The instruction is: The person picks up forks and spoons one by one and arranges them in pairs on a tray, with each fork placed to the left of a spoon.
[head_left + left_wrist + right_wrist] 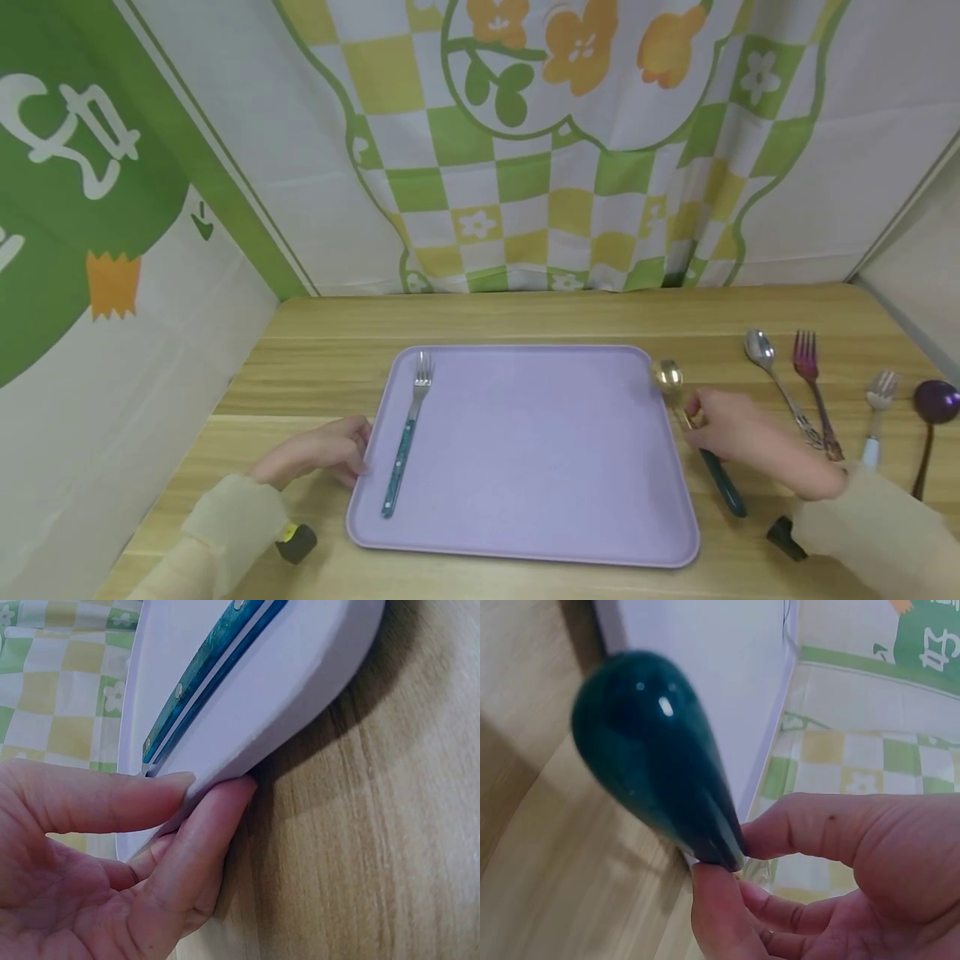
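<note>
A lilac tray (540,467) lies on the wooden table, and a fork (405,442) with a teal, riveted handle rests along its left side. At the tray's left edge my left hand (330,450) pinches the rim, the thumb on top and a finger underneath; the left wrist view shows this hand (112,847) close up. My right hand (731,425) pinches a gold spoon (667,377) with a dark green handle (649,742) beside the tray's right edge. Thumb and finger meet near where the handle joins the gold neck. The spoon's neck is partly hidden by the fingers.
To the right lie a silver spoon (761,348), a purple-red fork (806,357), a fork with a pale blue handle (872,450) and a dark purple ladle-like spoon (936,402). A checked curtain (525,179) hangs behind the table (345,321).
</note>
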The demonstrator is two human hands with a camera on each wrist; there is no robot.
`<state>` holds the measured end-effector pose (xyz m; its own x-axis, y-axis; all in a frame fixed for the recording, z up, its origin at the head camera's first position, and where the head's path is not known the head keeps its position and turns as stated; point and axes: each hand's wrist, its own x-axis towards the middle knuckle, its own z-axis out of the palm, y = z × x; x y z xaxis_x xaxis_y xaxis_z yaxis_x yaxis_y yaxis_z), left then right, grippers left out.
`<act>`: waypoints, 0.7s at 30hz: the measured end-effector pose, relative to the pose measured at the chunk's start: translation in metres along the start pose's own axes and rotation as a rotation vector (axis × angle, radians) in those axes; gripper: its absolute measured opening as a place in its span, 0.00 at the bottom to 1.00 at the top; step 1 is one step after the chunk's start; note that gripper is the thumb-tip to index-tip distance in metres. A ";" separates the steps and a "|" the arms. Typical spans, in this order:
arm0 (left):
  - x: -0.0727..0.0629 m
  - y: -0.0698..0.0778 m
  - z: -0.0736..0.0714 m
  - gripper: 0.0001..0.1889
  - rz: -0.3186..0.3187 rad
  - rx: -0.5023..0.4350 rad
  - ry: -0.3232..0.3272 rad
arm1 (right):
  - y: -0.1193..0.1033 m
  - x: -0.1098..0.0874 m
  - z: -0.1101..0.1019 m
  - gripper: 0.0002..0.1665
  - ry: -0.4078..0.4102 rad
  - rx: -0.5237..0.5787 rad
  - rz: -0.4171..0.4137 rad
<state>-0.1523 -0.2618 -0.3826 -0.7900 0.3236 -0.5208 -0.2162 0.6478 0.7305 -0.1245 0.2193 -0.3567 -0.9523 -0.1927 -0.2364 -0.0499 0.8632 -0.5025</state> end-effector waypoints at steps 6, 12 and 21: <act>0.001 -0.001 -0.001 0.20 0.005 0.006 -0.004 | -0.016 0.004 0.007 0.15 -0.025 0.059 -0.002; 0.003 -0.003 -0.001 0.20 -0.012 0.037 0.009 | -0.035 0.008 0.015 0.14 -0.050 0.074 -0.020; 0.003 -0.001 0.000 0.20 -0.023 0.031 0.020 | -0.062 0.019 0.030 0.14 -0.058 0.042 -0.060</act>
<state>-0.1542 -0.2618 -0.3846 -0.7962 0.2951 -0.5282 -0.2166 0.6761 0.7043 -0.1305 0.1479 -0.3548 -0.9290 -0.2708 -0.2521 -0.0923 0.8295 -0.5508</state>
